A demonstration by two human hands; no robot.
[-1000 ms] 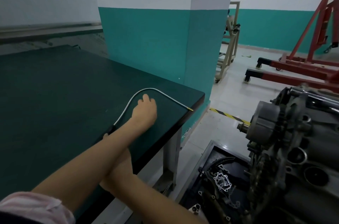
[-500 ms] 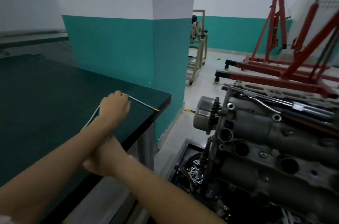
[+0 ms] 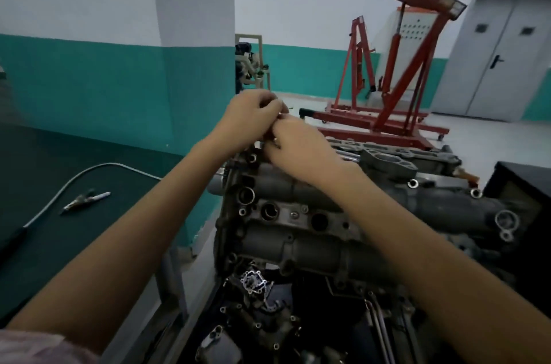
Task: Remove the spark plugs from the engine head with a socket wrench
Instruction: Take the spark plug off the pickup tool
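The grey engine head stands in front of me, its round plug wells open on top. Both my hands meet above its far left end. My left hand curls its fingers round a small metal piece, and my right hand pinches the same piece from below. The fingers hide most of it, so I cannot tell what it is. A spark plug lies on the dark green bench at the left.
A grey flexible cable with a black handle curves across the bench. Loose engine parts fill a black tray below the head. Red engine hoists stand behind, a teal pillar at the left, a black box at the right.
Both hands left the bench and the cable and moved right, onto the far end of the engine head. The view swung right with them.
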